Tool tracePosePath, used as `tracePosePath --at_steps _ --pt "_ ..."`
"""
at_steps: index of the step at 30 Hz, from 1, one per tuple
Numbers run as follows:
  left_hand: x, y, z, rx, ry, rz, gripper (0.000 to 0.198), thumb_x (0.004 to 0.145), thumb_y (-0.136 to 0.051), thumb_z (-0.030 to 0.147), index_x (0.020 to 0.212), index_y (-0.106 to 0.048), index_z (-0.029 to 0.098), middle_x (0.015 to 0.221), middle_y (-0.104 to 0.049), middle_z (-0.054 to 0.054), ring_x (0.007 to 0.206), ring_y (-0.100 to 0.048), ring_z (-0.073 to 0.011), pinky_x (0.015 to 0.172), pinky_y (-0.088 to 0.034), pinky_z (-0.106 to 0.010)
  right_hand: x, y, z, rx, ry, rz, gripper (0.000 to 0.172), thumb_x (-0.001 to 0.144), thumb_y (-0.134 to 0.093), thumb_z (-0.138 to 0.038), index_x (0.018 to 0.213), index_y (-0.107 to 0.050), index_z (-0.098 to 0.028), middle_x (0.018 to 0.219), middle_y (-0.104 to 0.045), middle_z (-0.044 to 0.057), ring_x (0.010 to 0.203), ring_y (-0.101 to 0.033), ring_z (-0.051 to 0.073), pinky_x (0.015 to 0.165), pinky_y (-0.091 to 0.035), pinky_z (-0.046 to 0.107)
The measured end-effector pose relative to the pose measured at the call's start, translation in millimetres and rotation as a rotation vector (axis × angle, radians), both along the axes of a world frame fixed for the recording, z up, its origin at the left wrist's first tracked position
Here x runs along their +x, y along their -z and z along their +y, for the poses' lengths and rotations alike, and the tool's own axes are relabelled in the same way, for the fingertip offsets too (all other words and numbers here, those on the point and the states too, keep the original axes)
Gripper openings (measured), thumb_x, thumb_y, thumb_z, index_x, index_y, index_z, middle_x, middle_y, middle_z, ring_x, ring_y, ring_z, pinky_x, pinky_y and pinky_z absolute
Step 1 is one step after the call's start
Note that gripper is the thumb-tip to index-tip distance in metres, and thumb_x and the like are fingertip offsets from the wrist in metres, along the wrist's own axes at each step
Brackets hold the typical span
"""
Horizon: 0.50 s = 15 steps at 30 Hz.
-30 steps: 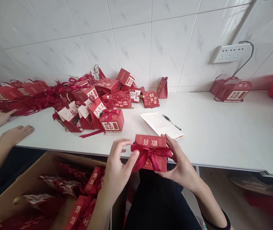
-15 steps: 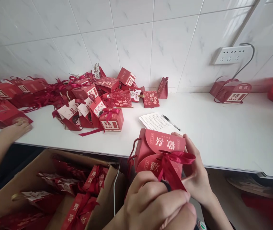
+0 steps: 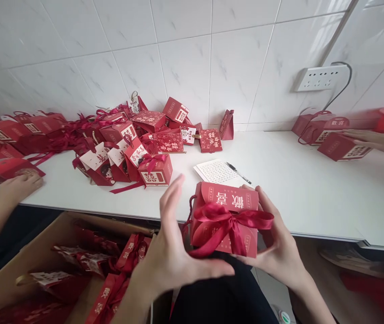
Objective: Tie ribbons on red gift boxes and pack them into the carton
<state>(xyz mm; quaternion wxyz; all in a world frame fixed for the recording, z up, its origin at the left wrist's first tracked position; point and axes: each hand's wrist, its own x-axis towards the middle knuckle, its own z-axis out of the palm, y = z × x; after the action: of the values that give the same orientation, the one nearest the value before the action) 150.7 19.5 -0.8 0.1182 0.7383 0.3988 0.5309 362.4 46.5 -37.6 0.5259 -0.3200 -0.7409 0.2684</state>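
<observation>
My right hand (image 3: 281, 252) grips a red gift box (image 3: 234, 191) by its right side, holding it in front of the counter edge. Tied across the box top is a dark red ribbon bow (image 3: 232, 221), and a twisted cord handle hangs at its left side. My left hand (image 3: 165, 258) is open just left of the box, fingers and thumb spread wide around that corner. Whether its thumb touches the ribbon, I cannot tell. Beyond the box, a handwritten sheet (image 3: 214, 173) and a black pen (image 3: 237, 172) lie on the white counter (image 3: 289, 189).
Several red gift boxes and bags (image 3: 151, 121) are piled along the wall. Below left, a cardboard carton (image 3: 20, 261) holds more. Another person's hand (image 3: 377, 139) touches a red box (image 3: 342, 146) at right; other hands (image 3: 20, 186) rest by a box at left. A socket strip (image 3: 320, 78) is on the wall.
My left hand has let go of the ribbon end and moved left, opening. The bow's left loop now shows spread out. At right, another person's hand has appeared with a red box.
</observation>
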Motion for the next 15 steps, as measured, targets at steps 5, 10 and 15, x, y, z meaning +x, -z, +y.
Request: tracePosePath --at_steps 5,10,15 --pt "-26.3 -13.3 32.3 -0.572 0.274 0.051 0.11 0.06 -0.081 0.04 0.147 -0.014 0.027 0.147 -0.034 -0.013 0.133 -0.036 -0.0362 0.108 -0.034 -0.049 -4.7 -15.2 17.6 -0.171 -0.112 -0.04 0.095 0.072 -0.075 -0.052 0.147 -0.02 -0.035 0.15 -0.03 0.007 0.131 -0.038 0.033 0.097 -0.049 0.044" --pt "-35.0 -15.8 45.3 -0.812 0.221 -0.471 0.074 0.063 -0.076 0.049 0.124 -0.048 0.017 0.104 -0.068 -0.011 0.096 -0.065 -0.0293 0.08 -0.053 -0.036 -10.7 -14.2 49.8 -0.223 -0.23 0.132 0.078 0.078 -0.049 -0.075 0.142 -0.031 -0.035 0.146 -0.036 0.008 0.131 -0.039 0.031 0.094 -0.049 0.046" --pt "-66.4 -33.0 39.4 -0.951 0.004 -1.097 0.038 0.079 -0.057 0.051 0.095 -0.063 0.017 0.077 -0.072 -0.006 0.07 -0.068 -0.0219 0.069 -0.054 -0.034 3.8 14.5 93.5 -0.06 0.283 -0.165 0.051 0.086 -0.048 -0.062 0.114 -0.059 -0.022 0.125 -0.052 0.016 0.114 -0.053 0.033 0.089 -0.05 0.051"
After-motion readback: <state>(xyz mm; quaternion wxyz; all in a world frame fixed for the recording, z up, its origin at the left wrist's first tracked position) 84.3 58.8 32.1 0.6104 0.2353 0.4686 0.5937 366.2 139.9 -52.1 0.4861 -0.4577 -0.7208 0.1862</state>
